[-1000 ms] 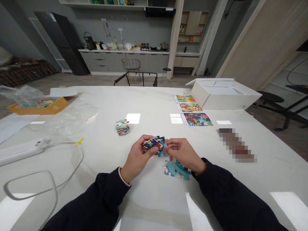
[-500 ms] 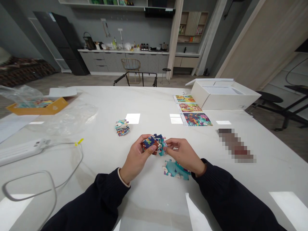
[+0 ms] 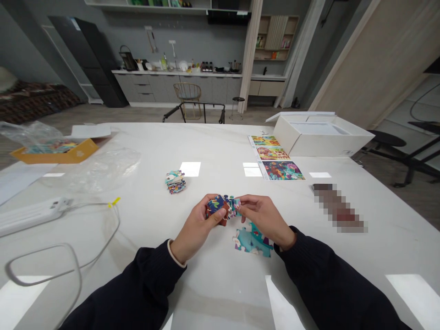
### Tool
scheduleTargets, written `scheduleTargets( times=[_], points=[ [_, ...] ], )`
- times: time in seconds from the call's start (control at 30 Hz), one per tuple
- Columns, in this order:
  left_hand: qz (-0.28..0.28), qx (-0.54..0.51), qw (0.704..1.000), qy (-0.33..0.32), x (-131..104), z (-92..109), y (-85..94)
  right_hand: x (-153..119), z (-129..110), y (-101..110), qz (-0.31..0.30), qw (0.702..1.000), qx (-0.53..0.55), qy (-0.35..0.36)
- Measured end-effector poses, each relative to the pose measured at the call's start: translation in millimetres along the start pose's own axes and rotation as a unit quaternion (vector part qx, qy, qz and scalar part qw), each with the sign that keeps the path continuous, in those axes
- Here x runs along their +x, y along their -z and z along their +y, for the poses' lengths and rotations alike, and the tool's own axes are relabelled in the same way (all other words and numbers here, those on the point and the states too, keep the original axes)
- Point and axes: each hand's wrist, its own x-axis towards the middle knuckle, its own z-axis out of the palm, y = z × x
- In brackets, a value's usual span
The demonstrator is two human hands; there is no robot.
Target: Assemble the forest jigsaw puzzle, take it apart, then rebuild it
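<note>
Left hand [image 3: 197, 227] grips a knob-edged, navy-and-brown cardboard puzzle stack [image 3: 216, 203]; right hand [image 3: 264, 217] pinches a teal-and-pink piece [image 3: 237, 207], flat interlocked teal section [image 3: 250, 241] lying nearer.

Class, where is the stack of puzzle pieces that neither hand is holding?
In the head view, the loose stack of puzzle pieces sits on the white table, left of centre, beyond the left hand.

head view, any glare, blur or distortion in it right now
Head view: bright patches of light glare off the white table; in the head view, wide-angle distortion seems to tilt the dark fridge; also in the head view, coarse pixelation masks an object at right; the left hand and right hand look fairly sharp in the head view.
</note>
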Motion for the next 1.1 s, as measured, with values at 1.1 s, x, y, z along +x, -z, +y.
scheduleTargets(
  times=[1.1],
  points=[
    [-0.104, 0.102, 0.986, 0.083, -2, 7, -0.9, -36, -1, 19, -0.070, 0.896, -0.436, 0.051]
  ],
)
